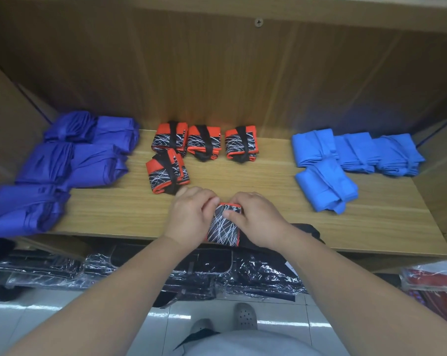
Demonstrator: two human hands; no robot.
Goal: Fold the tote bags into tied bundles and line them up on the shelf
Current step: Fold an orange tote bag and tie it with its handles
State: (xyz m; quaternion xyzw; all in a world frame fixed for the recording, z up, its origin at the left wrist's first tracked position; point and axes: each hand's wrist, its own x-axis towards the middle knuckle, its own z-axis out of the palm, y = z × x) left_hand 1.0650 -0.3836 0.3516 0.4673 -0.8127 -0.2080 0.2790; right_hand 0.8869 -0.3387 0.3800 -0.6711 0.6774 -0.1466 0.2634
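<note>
Where the two hands meet at the front edge of the shelf (255, 181), the folded tote bag (223, 228) lies flat between them: black with white scribble lines, orange trim. Left hand (191, 215) curls over its left side and far corner; right hand (257, 217) covers the right side, thumb pressed on the top face. Both grip it, knuckles almost touching above the far end.

Long axis runs front to back, leaning slightly left at the near end. The orange-trimmed short end points away from the person, toward the back panel; the near end reaches the shelf's front lip. Whether it overhangs, cannot tell.

Just behind the left hand is the nearest of four tied orange-and-black bundles (203, 142); the other three sit in a row further back. Purple bundles (96, 165) are stacked at the left end and blue bundles (356, 152) at the right, both well apart from the hands. Black fabric (307, 228) lies past the right wrist at the shelf edge. Below are plastic-wrapped black goods (204, 273).
</note>
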